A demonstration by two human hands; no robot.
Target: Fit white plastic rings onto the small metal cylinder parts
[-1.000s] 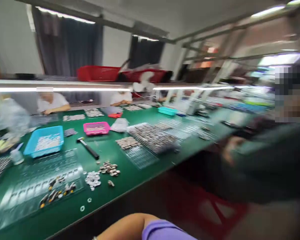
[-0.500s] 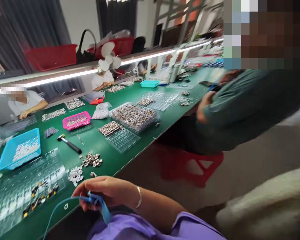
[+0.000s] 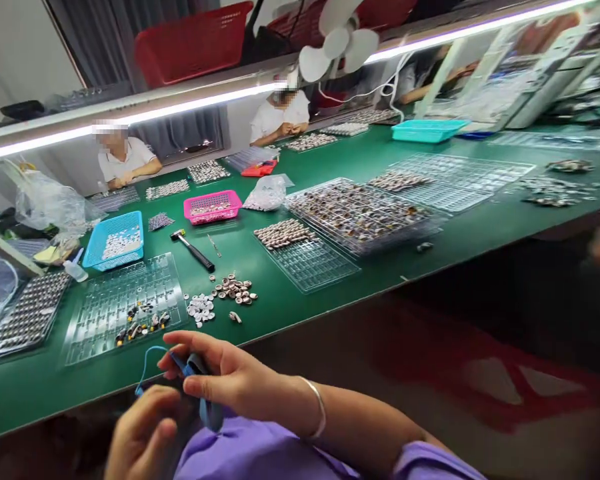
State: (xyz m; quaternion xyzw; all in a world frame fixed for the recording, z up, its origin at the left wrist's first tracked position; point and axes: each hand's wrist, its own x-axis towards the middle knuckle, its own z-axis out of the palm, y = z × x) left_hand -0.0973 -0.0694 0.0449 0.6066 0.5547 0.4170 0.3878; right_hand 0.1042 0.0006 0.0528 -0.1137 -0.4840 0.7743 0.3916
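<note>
Just below the edge of the green counter (image 3: 330,293), the right hand (image 3: 230,380) pinches a blue strap (image 3: 203,400) between thumb and fingers, its thin cord (image 3: 147,360) looping slack, while the curled left hand (image 3: 140,433) sits under the strap, perhaps steadying it, though blur hides any grip.

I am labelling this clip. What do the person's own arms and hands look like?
Both hands are bare, without gloves: the left hand and the right hand. The right wrist carries a thin silver metal bangle. A short purple fabric sleeve covers the right upper arm.
</note>
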